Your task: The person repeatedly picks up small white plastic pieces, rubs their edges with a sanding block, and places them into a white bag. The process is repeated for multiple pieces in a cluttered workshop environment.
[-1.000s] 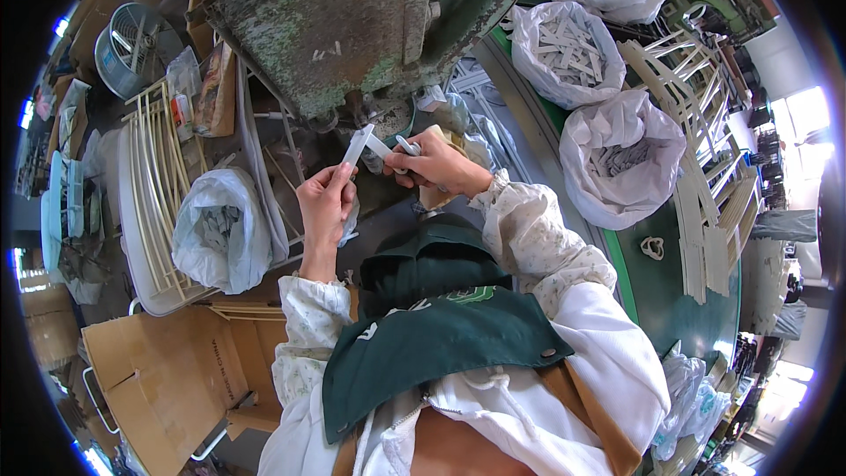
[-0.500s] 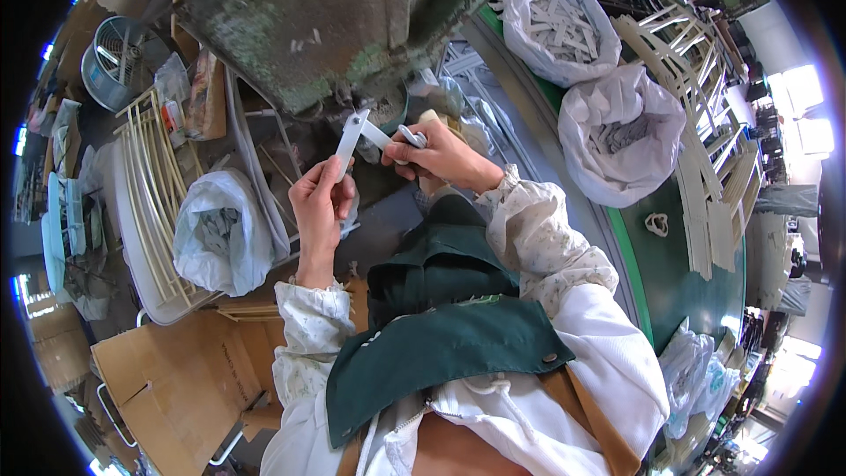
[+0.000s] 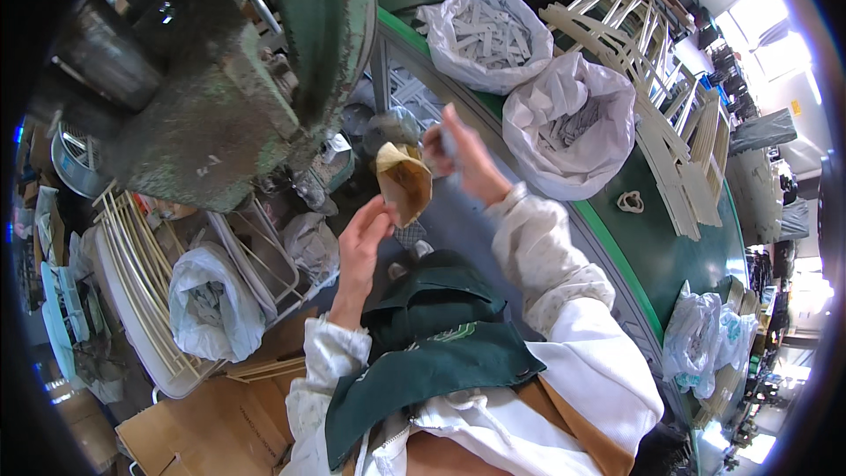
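My left hand (image 3: 363, 234) is in front of my body, its fingers slightly bent and loosely apart, with nothing visible in them. Its fingertips come up to the lower left edge of a tan, angular thing (image 3: 398, 183) with a darker hollow face; whether they touch it I cannot tell. To the right of that thing, my right hand (image 3: 467, 159) is raised and smeared by motion. A greyish blur (image 3: 448, 143) shows at its fingers, too unclear to name. The white strips are not visible between my hands.
A green, worn machine (image 3: 238, 106) stands ahead on the left. On the right, white sacks of strips (image 3: 568, 145) rest on a green-topped table (image 3: 648, 251) beside stacked pale slats (image 3: 679, 172). Another white sack (image 3: 216, 300) and a cardboard box (image 3: 211, 427) are at left.
The view has swung to the right. The joined white strips between my hands are out of sight, my hands are farther from the machine, and the tan thing has come into fuller view.
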`<state>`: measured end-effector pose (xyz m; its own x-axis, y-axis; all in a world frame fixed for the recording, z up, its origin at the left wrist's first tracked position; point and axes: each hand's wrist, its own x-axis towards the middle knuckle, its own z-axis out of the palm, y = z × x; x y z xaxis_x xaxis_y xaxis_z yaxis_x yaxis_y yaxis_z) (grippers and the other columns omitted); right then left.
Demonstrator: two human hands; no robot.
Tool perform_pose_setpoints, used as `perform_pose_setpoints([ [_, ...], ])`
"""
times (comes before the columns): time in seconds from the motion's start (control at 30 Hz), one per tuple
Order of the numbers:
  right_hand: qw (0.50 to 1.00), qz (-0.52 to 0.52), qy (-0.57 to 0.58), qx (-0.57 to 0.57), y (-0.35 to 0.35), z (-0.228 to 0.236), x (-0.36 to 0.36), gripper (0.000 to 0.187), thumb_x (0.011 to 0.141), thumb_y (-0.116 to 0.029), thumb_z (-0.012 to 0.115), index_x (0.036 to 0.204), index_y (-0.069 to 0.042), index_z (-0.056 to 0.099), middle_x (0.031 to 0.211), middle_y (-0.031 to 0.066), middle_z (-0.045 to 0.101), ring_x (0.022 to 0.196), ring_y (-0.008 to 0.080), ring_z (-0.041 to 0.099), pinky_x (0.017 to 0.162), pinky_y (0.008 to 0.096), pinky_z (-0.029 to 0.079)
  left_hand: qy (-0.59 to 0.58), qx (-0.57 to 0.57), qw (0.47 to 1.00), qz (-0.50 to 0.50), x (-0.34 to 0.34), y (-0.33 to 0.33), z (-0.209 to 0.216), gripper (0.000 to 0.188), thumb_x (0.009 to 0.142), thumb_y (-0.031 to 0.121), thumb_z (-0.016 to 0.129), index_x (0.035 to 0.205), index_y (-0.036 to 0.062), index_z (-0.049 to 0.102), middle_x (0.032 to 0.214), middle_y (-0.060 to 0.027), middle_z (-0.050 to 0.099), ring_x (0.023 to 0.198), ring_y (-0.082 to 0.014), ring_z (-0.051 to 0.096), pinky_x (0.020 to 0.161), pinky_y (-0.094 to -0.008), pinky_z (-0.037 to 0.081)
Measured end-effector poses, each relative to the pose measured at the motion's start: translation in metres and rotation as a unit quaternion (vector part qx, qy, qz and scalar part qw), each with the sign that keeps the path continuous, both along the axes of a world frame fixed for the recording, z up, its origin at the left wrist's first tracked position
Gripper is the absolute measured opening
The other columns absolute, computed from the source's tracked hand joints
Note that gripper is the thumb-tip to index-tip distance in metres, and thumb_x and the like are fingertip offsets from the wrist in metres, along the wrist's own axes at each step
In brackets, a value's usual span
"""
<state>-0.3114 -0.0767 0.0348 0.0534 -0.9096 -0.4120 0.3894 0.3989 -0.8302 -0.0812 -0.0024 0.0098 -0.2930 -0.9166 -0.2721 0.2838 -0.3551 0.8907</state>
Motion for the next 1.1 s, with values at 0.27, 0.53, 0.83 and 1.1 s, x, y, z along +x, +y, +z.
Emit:
perform_pose_setpoints([
  [0.27,0.98,-0.017,-0.182,-0.081,0.035,-0.036,0.101,0.043,0.101,-0.042,0.035,0.074,-0.008,0.04,0.087,0.0047,0.049,0.079,0.0146,0.044,0.078,0.0274,0.038,-0.157,-0.197,0.968,0.02,-0.042,-0.011,-0.021,0.056,0.097,0.004,0.043,0.145,0.0021,0.014,0.135,-0.0109,0.035,0.128,-0.0207,0.036,0.108,-0.0346,0.028],
  [0.53,0.951,0.134,0.122,-0.252,0.025,-0.065,0.092,0.036,0.096,-0.027,0.043,0.094,0.003,0.062,0.094,0.014,0.06,0.09,0.0258,0.057,0.083,0.0355,0.046,-0.416,-0.272,0.86,0.114,-0.03,0.009,-0.014,0.026,0.098,0.016,0.044,0.117,-0.0009,0.048,0.08,-0.0261,0.062,0.077,-0.048,0.059,0.061,-0.0475,0.045],
  [0.83,0.663,0.372,0.413,-0.501,-0.144,-0.118,0.176,0.027,0.072,-0.004,0.056,0.097,-0.002,0.064,0.106,0.017,0.059,0.103,0.0362,0.057,0.081,0.0421,0.051,-0.335,0.03,0.912,0.233,0.029,0.092,-0.028,0.03,0.101,0.025,0.044,0.099,-0.0021,0.057,0.06,0.0038,0.038,0.053,-0.0044,0.033,0.048,-0.0232,0.026],
  [1.1,0.509,0.435,0.552,-0.497,-0.159,-0.201,0.212,0.033,0.072,-0.008,0.06,0.104,-0.009,0.064,0.122,0.0095,0.052,0.109,0.0349,0.053,0.084,0.0437,0.052,-0.221,0.043,0.923,0.311,0.023,0.13,-0.036,0.027,0.101,0.022,0.043,0.102,-0.0008,0.057,0.063,0.0042,0.038,0.055,-0.0042,0.033,0.05,-0.0217,0.028],
])
